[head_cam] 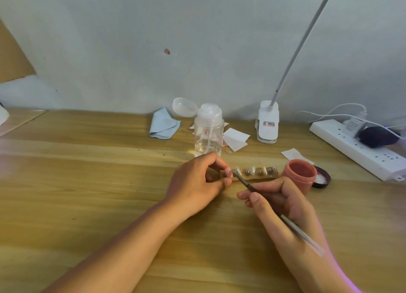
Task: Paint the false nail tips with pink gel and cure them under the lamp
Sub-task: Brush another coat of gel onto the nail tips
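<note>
Head view. The strip (257,174) lies flat on the table (87,183) and carries a row of nail tips (252,171) on small mounts.

The left hand (197,183) is at the strip's left end, fingers curled, with thumb and forefinger pinching that end. The right hand (283,200) is in front of the strip, with thumb and fingers clamped round the brush (246,184) in a pen grip. The brush head rests at the tip nearest the strip's left end (contact cannot be confirmed).

The jar (299,175) of pink gel stands open, just beside the strip's right end. Its lid (323,178) lies just right of it, underside up.

Behind the strip stands a clear bottle (208,134) with its cap flipped open. Right of the bottle lie paper wipes (236,139). Behind the strip and to the left lies a folded cloth (163,124). Behind the strip and to the right are the desk lamp (268,126) clamp and, further right, a socket bar (351,147).
</note>
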